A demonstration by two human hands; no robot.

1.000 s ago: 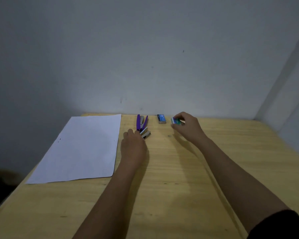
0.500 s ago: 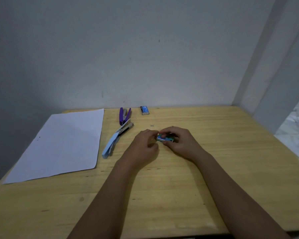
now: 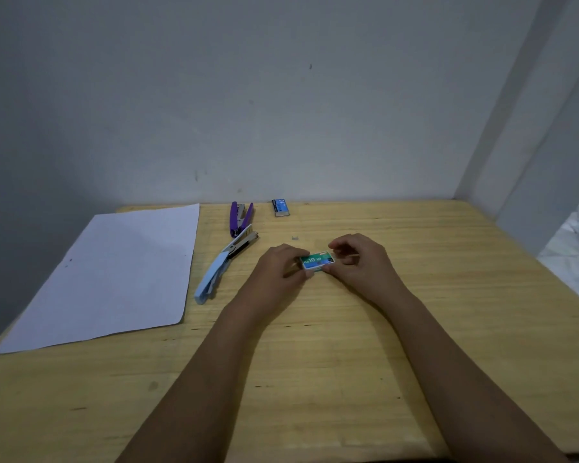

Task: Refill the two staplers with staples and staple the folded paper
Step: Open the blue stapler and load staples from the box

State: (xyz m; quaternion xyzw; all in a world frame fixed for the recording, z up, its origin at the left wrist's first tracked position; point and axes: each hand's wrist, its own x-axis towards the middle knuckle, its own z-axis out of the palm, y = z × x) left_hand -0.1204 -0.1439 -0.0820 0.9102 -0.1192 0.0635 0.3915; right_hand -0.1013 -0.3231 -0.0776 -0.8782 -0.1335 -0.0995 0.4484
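You pinched the green staple box (image 3: 317, 261) at mid-tabletop (image 3: 348, 345), left hand (image 3: 279, 269) gripping its left end, right hand (image 3: 360, 264) its right. The blue stapler (image 3: 222, 269) lay open beside the paper (image 3: 114, 272), the purple stapler (image 3: 240, 218) behind it.

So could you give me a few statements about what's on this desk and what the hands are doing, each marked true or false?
1. Both hands hold the green staple box. True.
2. The white paper is folded in half. False: it lies flat and unfolded.
3. The light blue stapler lies opened out. True.
4. The blue staple box sits on the paper. False: it sits on bare table near the wall.
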